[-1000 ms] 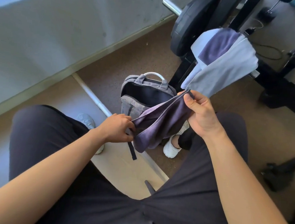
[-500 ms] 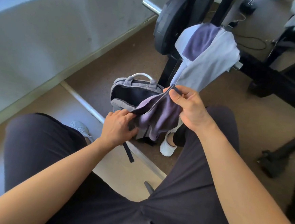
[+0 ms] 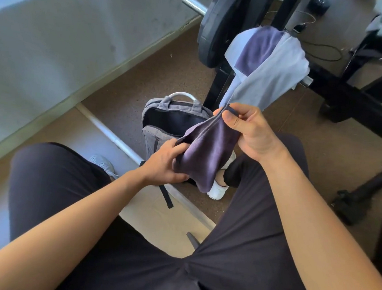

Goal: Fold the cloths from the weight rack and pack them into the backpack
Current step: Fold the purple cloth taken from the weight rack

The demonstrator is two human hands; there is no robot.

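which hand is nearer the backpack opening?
Left. The left hand sits just below the backpack opening, overlapping its front; the right hand is off to its right, both gripping the purple cloth.

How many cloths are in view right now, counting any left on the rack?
3, perhaps more hidden. A dark purple cloth is held between both hands; a purple cloth and a light blue cloth hang on the rack peg.

At frame centre a cloth (image 3: 207, 153) hangs between the left hand (image 3: 164, 163) at its lower left and the right hand (image 3: 243, 130) at its upper right. Behind it the backpack (image 3: 164, 122) stands on the floor. Above right, more cloths (image 3: 271, 71) drape over the rack (image 3: 340, 92), beside a plate (image 3: 217, 28).
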